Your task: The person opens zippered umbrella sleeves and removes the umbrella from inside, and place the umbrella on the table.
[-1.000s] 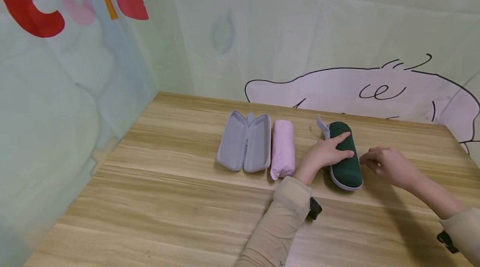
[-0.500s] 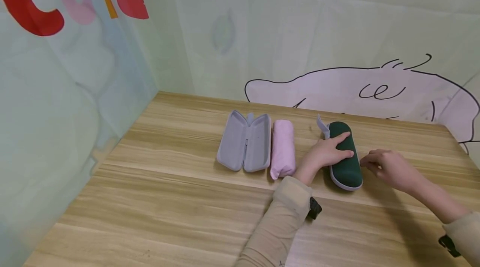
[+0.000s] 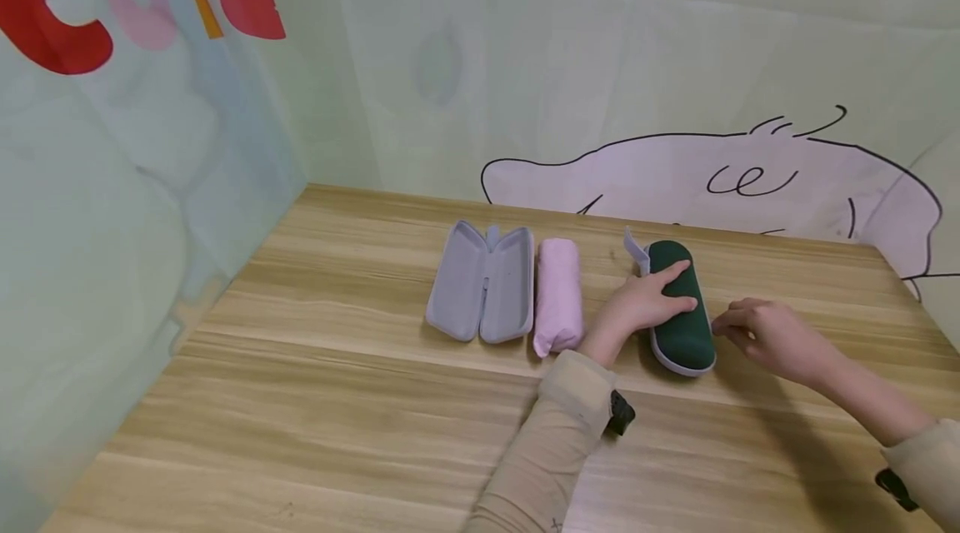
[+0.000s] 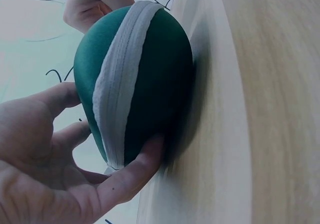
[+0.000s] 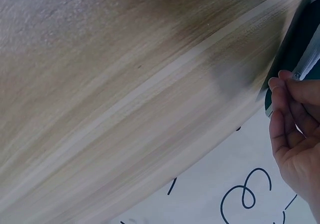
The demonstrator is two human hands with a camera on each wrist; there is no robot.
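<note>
One grey case (image 3: pixel 459 287) open; left hand (image 3: pixel 636 305) grips green case (image 3: pixel 684 340), contents hidden; right hand (image 3: pixel 780 337) pinches zipper (image 5: pixel 309 57).

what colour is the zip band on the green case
The zip band is pale grey; it shows best in the left wrist view.

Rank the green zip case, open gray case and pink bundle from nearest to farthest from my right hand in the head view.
1. Green zip case, just left of the right hand.
2. Pink bundle, left of the green zip case.
3. Open gray case, leftmost.
</note>
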